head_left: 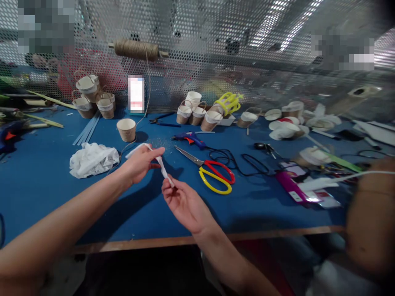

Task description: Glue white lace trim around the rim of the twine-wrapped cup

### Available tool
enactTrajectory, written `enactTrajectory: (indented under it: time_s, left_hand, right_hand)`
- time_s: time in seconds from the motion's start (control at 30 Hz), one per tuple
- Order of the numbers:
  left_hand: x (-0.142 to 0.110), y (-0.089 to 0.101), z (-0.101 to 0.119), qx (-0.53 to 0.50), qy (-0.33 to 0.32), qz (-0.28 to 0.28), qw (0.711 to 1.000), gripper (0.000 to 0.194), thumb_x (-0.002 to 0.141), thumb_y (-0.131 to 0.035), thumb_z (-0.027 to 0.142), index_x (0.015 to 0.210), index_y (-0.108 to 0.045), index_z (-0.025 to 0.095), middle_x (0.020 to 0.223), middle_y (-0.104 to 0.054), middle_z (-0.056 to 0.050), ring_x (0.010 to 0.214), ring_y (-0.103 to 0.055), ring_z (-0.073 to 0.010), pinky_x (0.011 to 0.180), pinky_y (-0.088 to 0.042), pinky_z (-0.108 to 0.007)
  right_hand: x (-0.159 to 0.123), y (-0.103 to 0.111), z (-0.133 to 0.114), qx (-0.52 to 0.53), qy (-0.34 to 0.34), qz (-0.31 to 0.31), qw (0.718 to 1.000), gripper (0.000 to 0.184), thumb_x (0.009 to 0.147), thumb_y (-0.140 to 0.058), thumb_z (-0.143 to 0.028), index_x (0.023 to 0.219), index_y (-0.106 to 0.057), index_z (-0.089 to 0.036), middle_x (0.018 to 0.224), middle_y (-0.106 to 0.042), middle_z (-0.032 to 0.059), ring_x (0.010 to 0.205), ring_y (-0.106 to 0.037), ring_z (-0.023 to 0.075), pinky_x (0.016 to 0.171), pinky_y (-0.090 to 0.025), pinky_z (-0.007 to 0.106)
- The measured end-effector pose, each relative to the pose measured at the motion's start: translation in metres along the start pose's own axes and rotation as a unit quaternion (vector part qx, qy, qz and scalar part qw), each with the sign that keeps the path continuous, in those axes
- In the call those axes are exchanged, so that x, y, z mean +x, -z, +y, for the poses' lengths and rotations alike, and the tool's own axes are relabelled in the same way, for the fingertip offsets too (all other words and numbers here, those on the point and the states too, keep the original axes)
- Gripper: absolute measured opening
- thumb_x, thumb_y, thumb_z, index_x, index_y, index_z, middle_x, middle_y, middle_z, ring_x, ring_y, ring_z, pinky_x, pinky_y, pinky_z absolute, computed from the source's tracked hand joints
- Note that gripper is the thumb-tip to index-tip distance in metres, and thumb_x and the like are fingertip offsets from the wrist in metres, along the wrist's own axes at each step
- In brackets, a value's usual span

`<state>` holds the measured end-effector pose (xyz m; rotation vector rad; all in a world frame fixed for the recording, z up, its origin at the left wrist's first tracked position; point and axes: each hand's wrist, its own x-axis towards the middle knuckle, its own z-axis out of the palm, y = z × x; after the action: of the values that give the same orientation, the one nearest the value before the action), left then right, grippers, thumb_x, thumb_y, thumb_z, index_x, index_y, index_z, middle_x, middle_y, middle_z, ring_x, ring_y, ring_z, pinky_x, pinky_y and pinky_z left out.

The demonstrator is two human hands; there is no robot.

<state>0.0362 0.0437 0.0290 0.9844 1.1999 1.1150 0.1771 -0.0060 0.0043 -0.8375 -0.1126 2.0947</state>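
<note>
A narrow strip of white fabric (163,167) stretches between my two hands above the blue table. My left hand (142,163) grips its upper part between thumb and fingers, and a loose white end shows behind that hand. Palm up, my right hand (185,203) pinches the lower end with curled fingers. Left of my left hand lies a crumpled heap of white fabric (93,160). Just beyond stands a small paper cup (126,130) with twine beside it. Scissors (205,168) with one red and one yellow handle lie to the right, blades open.
A blue glue gun (191,139) with a black cable lies behind the scissors. Small twine-handled buckets (106,107) line the perforated metal screen, where a twine spool (135,49) hangs. Another person's arm (372,218) is at the right, near a purple box (290,186).
</note>
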Motion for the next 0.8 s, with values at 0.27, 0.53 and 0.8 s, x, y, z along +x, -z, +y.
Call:
enactTrajectory:
  time_s: [0.27, 0.53, 0.8]
  left_hand:
    - [0.026, 0.017, -0.014, 0.35, 0.013, -0.043, 0.936, 0.02, 0.069, -0.061, 0.027, 0.059, -0.046, 0.018, 0.047, -0.051, 0.004, 0.051, -0.055, -0.0132, 0.054, -0.041, -0.023]
    - [0.049, -0.027, 0.018, 0.556, 0.042, -0.115, 0.822, 0.036, 0.075, -0.053, 0.025, 0.041, -0.049, 0.016, 0.023, -0.037, 0.0, 0.042, -0.055, -0.0183, 0.054, -0.042, -0.025]
    - [0.032, -0.016, 0.02, 0.576, 0.039, -0.206, 0.79, 0.027, 0.081, -0.044, 0.027, 0.084, -0.064, 0.01, 0.057, -0.066, -0.009, 0.047, -0.061, -0.0173, 0.05, -0.043, -0.023]
  right_hand:
    - [-0.007, 0.016, 0.013, 0.033, -0.106, 0.039, 0.993, 0.023, 0.089, -0.039, -0.012, 0.086, -0.061, -0.004, 0.074, -0.065, 0.0091, 0.064, -0.062, 0.0076, 0.055, -0.051, 0.012]
    - [-0.02, 0.029, 0.017, -0.133, -0.111, -0.037, 0.984, 0.021, 0.077, -0.059, -0.024, 0.091, -0.063, -0.008, 0.064, -0.064, 0.0023, 0.049, -0.057, 0.0053, 0.043, -0.044, 0.013]
    - [-0.016, 0.036, -0.025, -0.465, 0.112, -0.035, 0.877, 0.019, 0.077, -0.059, -0.032, 0.086, -0.057, -0.015, 0.07, -0.059, 0.0006, 0.051, -0.057, 0.0099, 0.047, -0.047, 0.024]
